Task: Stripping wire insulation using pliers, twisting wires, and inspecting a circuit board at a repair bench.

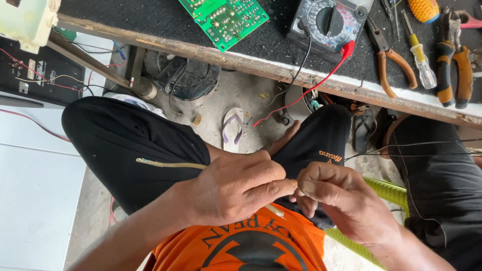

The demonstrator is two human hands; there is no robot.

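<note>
Head view: the left hand (233, 188) and right hand (341, 198) meet fingertip to fingertip over the lap, both pinched shut on something tiny (too small to identify). The multimeter (326, 22) and circuit board (224, 19) lie near the tabletop (150, 20) front edge.

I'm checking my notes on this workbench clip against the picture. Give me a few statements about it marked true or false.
1. The left hand and right hand meet fingertip to fingertip over the lap. True; what they pinch is too small to tell.
2. The green circuit board lies on the floor. False: it lies on the dark bench top.
3. A red lead runs down from the multimeter. True.
4. The orange-handled pliers are in the right hand. False: they lie on the bench.
5. A flip-flop lies on the floor between the knees. True.
</note>
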